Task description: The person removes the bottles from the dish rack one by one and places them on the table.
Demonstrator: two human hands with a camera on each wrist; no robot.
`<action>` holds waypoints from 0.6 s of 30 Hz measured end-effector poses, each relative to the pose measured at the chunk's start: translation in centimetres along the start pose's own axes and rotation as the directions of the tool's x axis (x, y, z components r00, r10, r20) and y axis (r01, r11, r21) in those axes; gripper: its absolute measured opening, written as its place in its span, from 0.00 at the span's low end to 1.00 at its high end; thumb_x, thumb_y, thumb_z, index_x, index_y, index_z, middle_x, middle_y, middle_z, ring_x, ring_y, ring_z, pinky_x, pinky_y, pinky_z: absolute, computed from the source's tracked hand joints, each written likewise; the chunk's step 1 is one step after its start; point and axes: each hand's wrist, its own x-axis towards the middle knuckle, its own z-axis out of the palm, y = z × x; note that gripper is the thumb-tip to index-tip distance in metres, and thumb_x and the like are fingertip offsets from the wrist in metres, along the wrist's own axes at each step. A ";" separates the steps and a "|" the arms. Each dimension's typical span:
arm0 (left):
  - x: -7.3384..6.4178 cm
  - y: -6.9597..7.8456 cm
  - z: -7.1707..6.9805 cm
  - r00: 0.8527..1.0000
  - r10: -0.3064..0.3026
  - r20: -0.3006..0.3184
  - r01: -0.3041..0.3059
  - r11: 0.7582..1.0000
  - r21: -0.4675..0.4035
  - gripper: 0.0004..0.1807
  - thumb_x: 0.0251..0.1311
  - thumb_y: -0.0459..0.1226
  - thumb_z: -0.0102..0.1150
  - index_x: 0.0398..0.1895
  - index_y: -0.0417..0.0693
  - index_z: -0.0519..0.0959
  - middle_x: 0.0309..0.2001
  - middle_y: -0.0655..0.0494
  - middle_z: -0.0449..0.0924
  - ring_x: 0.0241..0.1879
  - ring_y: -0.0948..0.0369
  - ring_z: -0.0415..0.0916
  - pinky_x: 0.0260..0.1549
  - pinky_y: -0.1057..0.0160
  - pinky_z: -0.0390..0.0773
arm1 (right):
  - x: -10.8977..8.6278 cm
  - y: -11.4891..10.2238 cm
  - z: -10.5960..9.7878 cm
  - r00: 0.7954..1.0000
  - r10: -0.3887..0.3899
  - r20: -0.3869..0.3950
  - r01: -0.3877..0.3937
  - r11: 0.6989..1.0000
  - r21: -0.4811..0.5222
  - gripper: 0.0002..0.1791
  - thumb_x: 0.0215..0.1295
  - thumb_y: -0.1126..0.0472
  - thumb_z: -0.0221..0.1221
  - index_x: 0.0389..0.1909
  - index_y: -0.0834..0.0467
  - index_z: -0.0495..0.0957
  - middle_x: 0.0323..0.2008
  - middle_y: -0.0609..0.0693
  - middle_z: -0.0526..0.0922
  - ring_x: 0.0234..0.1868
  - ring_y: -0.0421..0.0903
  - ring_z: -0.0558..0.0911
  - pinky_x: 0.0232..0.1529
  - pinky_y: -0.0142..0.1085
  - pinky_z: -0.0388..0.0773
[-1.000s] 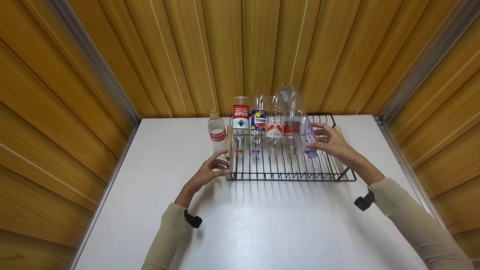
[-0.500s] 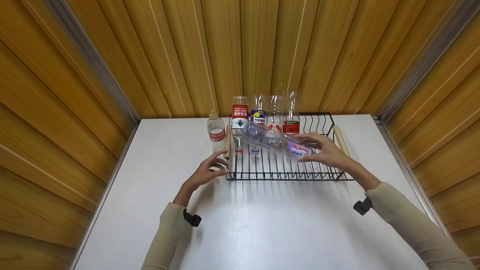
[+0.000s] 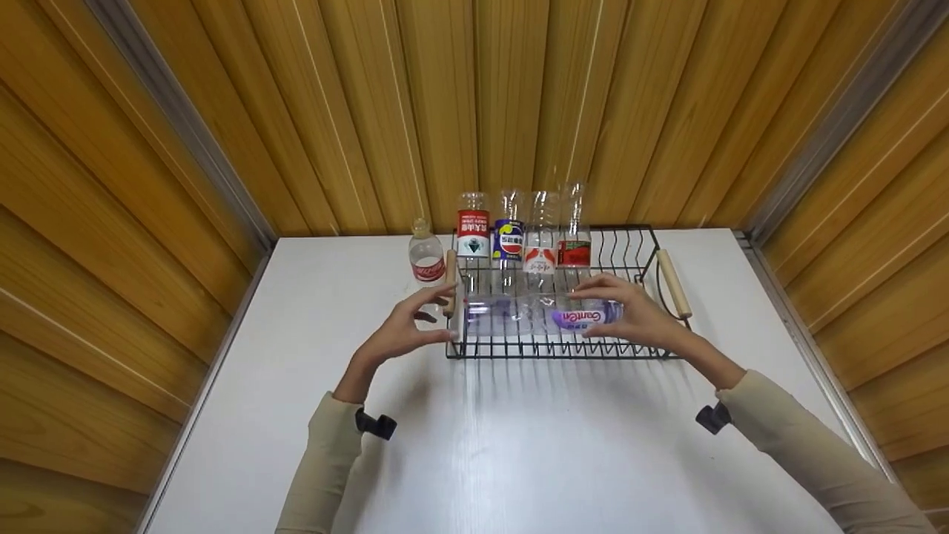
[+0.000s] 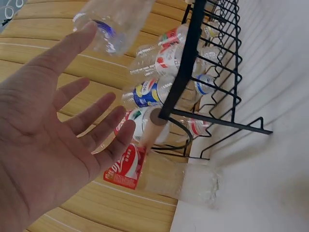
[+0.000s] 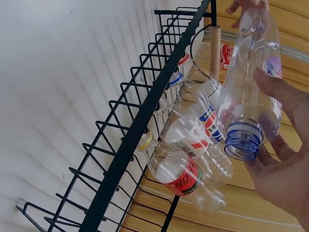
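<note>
In the head view my right hand (image 3: 634, 313) grips a clear Ganten bottle (image 3: 582, 319) by its purple label, fingers on one side and thumb on the other. The bottle lies level above the black wire rack (image 3: 563, 357), base to the left. Its uncapped blue neck (image 5: 243, 141) shows in the right wrist view. My left hand (image 3: 400, 330) stands at the base end with fingers spread; in the left wrist view the thumb tip overlaps the bottle's base (image 4: 108, 34). Several empty bottles stand neck down along the rack's back, among them a red-labelled one (image 3: 473, 231) and a Pepsi one (image 3: 508, 241).
An upright Coca-Cola bottle (image 3: 428, 261) stands on the white table (image 3: 474, 445) just left of the rack. Wooden handles rise at the rack's two ends, the right handle (image 3: 673, 282) included. Behind is a wood-panelled wall (image 3: 511, 96).
The Ganten bottle has come up from the rack's right part, where it stood tilted neck down, and turned level towards me. My left hand has opened wider beside its base.
</note>
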 end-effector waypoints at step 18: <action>1.1 3.1 2.1 0.961 0.033 0.273 -0.064 0.993 0.103 0.37 0.58 0.41 0.75 0.71 0.52 0.73 0.73 0.46 0.70 0.74 0.47 0.63 0.67 0.42 0.72 | -0.4 -1.2 0.6 0.978 -0.198 0.060 0.202 0.977 -0.066 0.34 0.49 0.69 0.76 0.61 0.54 0.82 0.60 0.57 0.79 0.60 0.55 0.77 0.57 0.42 0.83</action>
